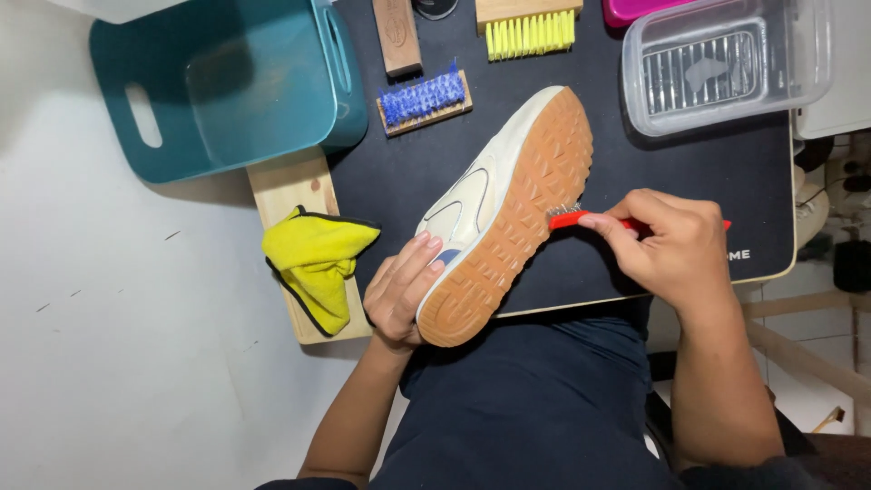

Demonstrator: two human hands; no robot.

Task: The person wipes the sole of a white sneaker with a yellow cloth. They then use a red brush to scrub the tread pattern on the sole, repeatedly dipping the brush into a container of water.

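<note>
Sneaker (494,213), cream upper with a tan gum sole, tipped on its side so the tread faces the right hand; it lies on the black mat (708,172), heel at the near edge by the person's lap, toe pointing away and slightly right. Long axis: near-left to far-right.

Left hand (399,290): at the heel end, fingers loosely curled and resting on the upper near the heel, steadying the shoe; thumb hidden. It is the nearer hand to the shoe's body.

Right hand (671,245): closed around the red handle of a small wire brush (567,216), index finger stretched along the handle. The bristle head touches the sole edge about midway along its length; the handle runs out to the right, roughly across the shoe's axis.

Yellow microfibre cloth (318,259): crumpled, just left of the left hand, on the pale wooden board (290,186) that shows beyond the mat's left edge.

Further off: blue-bristled wooden brush (424,102), bristles up, beyond the toe to the left; teal plastic basket (227,86) at far left, seemingly empty; yellow-bristled brush (531,32) and a plain wooden block (396,36) at the far edge; clear plastic container (726,63) at far right, with a pink object (635,9) behind it.

Nothing lies between either hand and the shoe.
</note>
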